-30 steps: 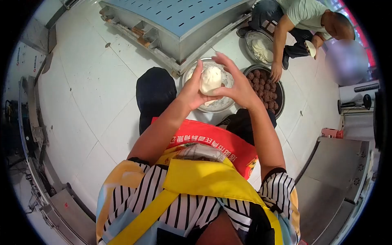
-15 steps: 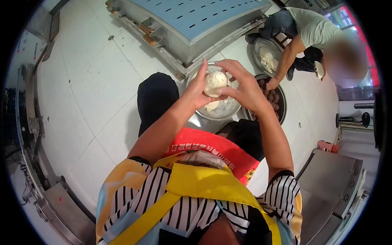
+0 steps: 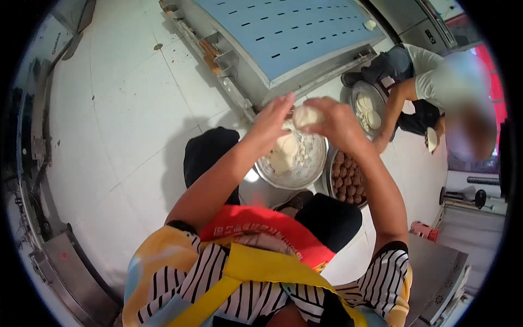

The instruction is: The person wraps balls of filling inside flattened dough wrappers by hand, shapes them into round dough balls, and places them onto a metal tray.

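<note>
A round, pale stuffed bun (image 3: 306,116) is in my right hand (image 3: 336,121), its fingers curled over the bun's side. My left hand (image 3: 271,124) is beside the bun on the left, fingers stretched out and slightly blurred, with a gap between palm and bun. Below both hands sits a metal bowl (image 3: 310,177) dusted with flour, with flat dough wrappers (image 3: 283,155) inside. To its right, partly behind my right forearm, a dark-rimmed pan holds several brown filling balls (image 3: 346,180).
A blue slotted board (image 3: 289,32) tops a metal-framed table ahead, one pale bun (image 3: 370,25) at its far right corner. A co-worker (image 3: 430,87) crouches at the right, holding a wrapper (image 3: 431,139), by another bowl of dough wrappers (image 3: 368,111). White tiles cover the floor (image 3: 120,125).
Both hands and the bun have shifted slightly forward. My left hand has come away from the bun, which stays in my right. The view has tilted, and the co-worker's arm has moved back from the filling balls.
</note>
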